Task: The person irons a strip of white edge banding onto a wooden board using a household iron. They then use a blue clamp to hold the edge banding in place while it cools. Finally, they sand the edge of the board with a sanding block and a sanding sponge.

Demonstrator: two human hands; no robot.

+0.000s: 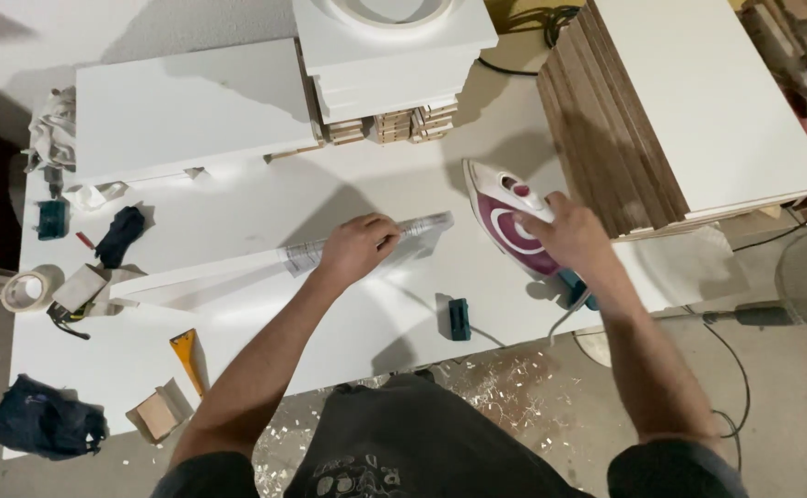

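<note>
White workshop surface (237,332), sawdust and chips on the floor at its near edge.

Near: a yellow square (185,355) and a small cardboard box (157,413) at the near left, a dark cloth (42,422) at the corner. A small dark block (459,318) sits near centre.

Mid: left hand (357,247) is pressed flat-ish on a long thin white strip (265,266), fingers closed over it at the spot where clear wrap (403,235) begins. The strip runs from left of centre out to the right, lying on the surface. It looks light, thin and flexible, likely to bow if lifted by one end; better pinned from above or held mid-length. The wrap looks slippery.

Right hand (574,235) is clamped around the handle of a white-and-magenta iron (514,217), nose pointing far-left, just beside the strip's right end. The iron is rigid and fairly heavy, with the soleplate probably hot: handle only. Its cord (565,318) trails off the near edge and could snag.

Left edge: tape roll (27,288), black glove (119,235).

Far: white panels (191,106), and a stack of boards (661,111) at the far right.
</note>
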